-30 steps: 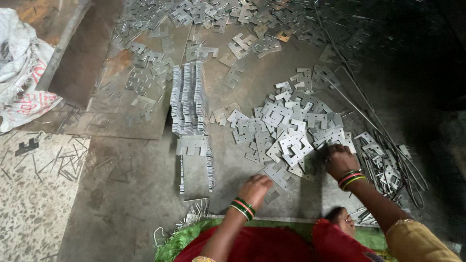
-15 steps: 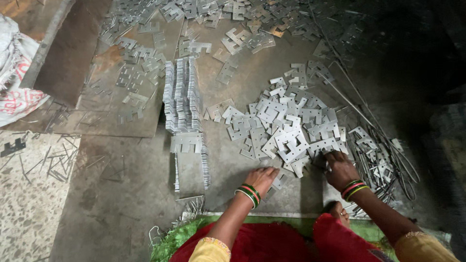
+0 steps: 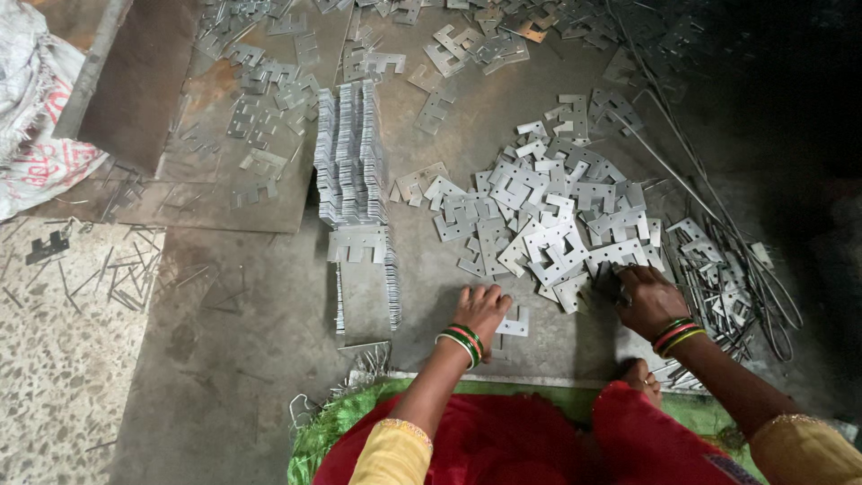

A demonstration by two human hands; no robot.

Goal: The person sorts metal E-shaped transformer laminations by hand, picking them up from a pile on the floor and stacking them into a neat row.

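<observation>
1. Below, we noted the person seated on the floor (image 3: pixel 224 359), red cloth over the lap, both arms reaching forward.
2. The left hand (image 3: pixel 482 307) lay flat, fingers spread, its grip released; it rested on the floor beside one small metal plate (image 3: pixel 514 327) that touched its outer edge.
3. The right hand (image 3: pixel 648 299) was curled at the near edge of the loose pile of stamped plates (image 3: pixel 548 224), fingers bent onto the plates there; we could not tell whether the grip had closed on one.
4. Striped bangles (image 3: pixel 675 334) sat on both wrists.
5. The pile spread in front of both hands, plates overlapping at all angles.
6. Left of the pile stood a packed row of plates on edge (image 3: pixel 350 153), with thinner rows (image 3: pixel 392 287) just below it.
7. Thin metal rods (image 3: pixel 718 224) lay right of the pile.
8. More plates lay scattered on a rusty sheet (image 3: pixel 215 193) at upper left, near a white sack (image 3: pixel 36 117).
</observation>
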